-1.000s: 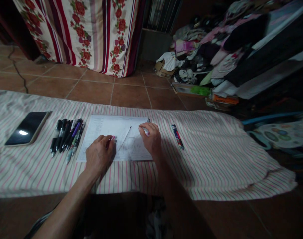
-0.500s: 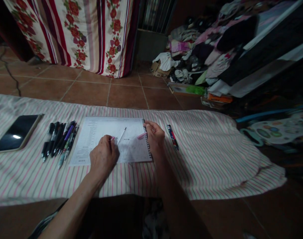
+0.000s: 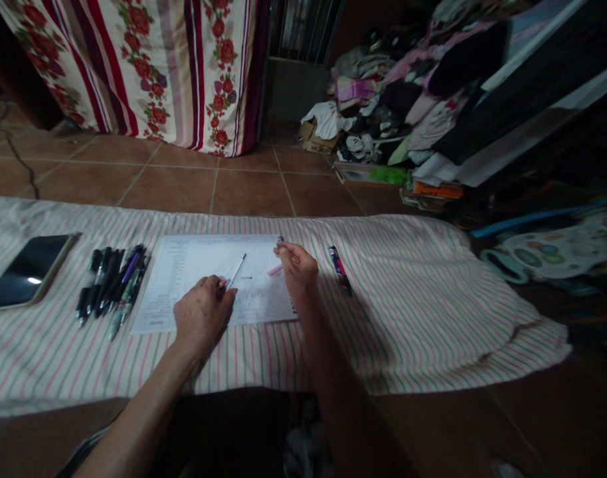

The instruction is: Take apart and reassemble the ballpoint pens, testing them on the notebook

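A spiral notebook [image 3: 184, 292] with printed pages lies on the striped cloth, under both of my hands. My left hand [image 3: 200, 312] is closed over a small pink pen part [image 3: 222, 283], its fingers low over the page. A thin white pen refill [image 3: 236, 271] with a dark tip slants up from beside those fingertips; I cannot tell whether they grip it. At the notebook's spiral edge, my right hand [image 3: 299, 271] pinches a pink pen barrel [image 3: 274, 269] that points left over the page. Just right of that hand lies a dark pen with red and blue markings [image 3: 339, 269].
Several pens [image 3: 111, 285] lie in a row left of the notebook, with a phone [image 3: 29, 271] farther left. The striped cloth [image 3: 423, 299] spreads beneath everything. Beyond it are a tiled floor [image 3: 248, 189], a floral curtain [image 3: 178, 79] and heaped clothes [image 3: 408, 86].
The view has shifted slightly, moving most things a little left in the picture. My hands keep nearly the same places over the notebook, still with the pink pieces.
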